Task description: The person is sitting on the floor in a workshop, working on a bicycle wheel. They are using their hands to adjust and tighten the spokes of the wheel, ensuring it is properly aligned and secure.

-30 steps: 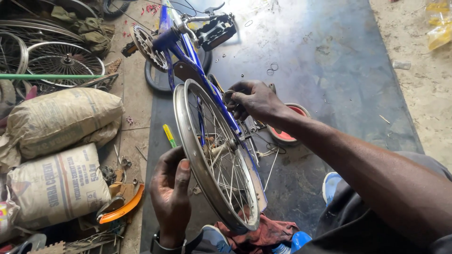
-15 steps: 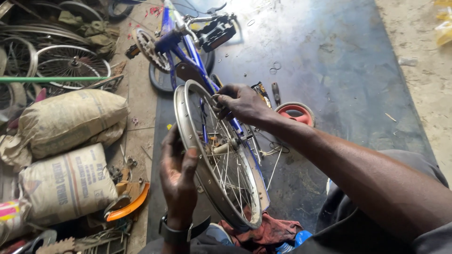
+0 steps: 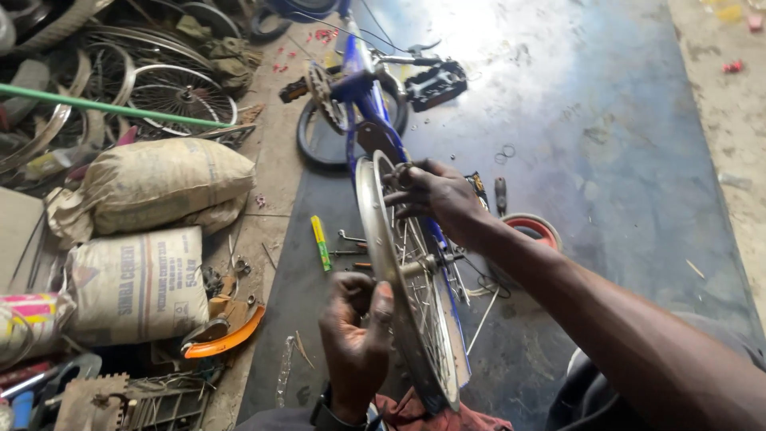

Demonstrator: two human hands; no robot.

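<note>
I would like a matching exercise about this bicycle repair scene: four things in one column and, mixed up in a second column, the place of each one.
Things:
1. left hand
2. right hand
3. yellow-green marker
4. orange mudguard

Places:
A. lying on the dark mat, left of the wheel rim
B. on the ground below the printed sack
C. at the lower part of the rim, on its left side
D. at the upper spokes, near the blue bicycle frame

Pairs: 1-C, 2-D, 3-A, 4-B
</note>
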